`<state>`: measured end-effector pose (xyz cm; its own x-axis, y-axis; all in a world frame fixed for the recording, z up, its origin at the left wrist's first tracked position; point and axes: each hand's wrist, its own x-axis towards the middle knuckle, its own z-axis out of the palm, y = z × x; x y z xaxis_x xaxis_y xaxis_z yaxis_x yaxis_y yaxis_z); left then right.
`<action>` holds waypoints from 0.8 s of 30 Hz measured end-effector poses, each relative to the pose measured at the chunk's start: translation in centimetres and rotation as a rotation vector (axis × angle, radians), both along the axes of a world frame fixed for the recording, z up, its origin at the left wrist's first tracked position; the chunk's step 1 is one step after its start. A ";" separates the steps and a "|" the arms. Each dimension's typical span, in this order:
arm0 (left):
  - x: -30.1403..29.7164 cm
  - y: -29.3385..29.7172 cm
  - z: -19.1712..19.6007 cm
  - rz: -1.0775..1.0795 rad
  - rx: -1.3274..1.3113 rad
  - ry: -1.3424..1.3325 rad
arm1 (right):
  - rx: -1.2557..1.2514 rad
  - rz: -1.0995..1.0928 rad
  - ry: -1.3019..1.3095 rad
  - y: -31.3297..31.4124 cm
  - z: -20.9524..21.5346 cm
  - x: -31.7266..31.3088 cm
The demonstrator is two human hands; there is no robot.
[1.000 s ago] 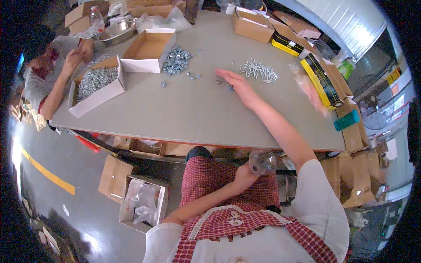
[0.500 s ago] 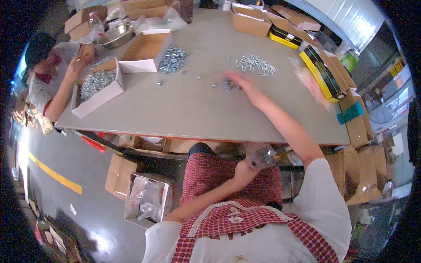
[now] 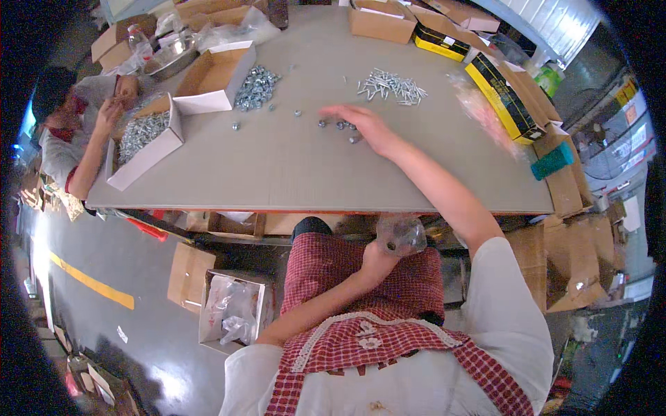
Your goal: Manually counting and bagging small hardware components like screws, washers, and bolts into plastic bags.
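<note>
My left hand (image 3: pixel 379 259) grips a clear plastic container (image 3: pixel 402 236), rounded like a cut bottle, at the table's near edge above my lap. Over the middle of the table my right hand (image 3: pixel 362 127) reaches out, fingers stretched and palm down. Several small metal nuts (image 3: pixel 340 125) lie beside and partly under its fingers. A heap of similar nuts (image 3: pixel 257 89) sits farther left, with a few strays between. Loose screws (image 3: pixel 393 87) are piled just beyond my right hand.
At the left, a co-worker's hand (image 3: pixel 111 114) is raised near a white box of screws (image 3: pixel 149 149). An open carton (image 3: pixel 222 73) adjoins it. Yellow-black boxes (image 3: pixel 505 97) line the right side. Below the table stands a carton holding plastic bags (image 3: pixel 236 312).
My right hand has moved left across the table, and its fingers are now beside the small nuts. My left hand has brought the clear container up toward the table edge. The view has shifted slightly.
</note>
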<state>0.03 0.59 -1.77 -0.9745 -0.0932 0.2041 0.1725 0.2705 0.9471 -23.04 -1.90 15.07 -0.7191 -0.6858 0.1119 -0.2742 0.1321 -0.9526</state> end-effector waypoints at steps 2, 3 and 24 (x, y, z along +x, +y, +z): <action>0.1 -0.1 0.3 0.004 -0.008 -0.008 | -0.130 0.056 -0.022 -0.2 -0.8 -0.7; 0.2 -0.2 0.6 -0.005 -0.013 -0.038 | -0.134 0.056 -0.024 -0.1 -1.1 -1.0; -0.4 -0.5 1.7 0.047 -0.094 -0.028 | -0.089 0.394 0.428 10.3 -0.6 6.3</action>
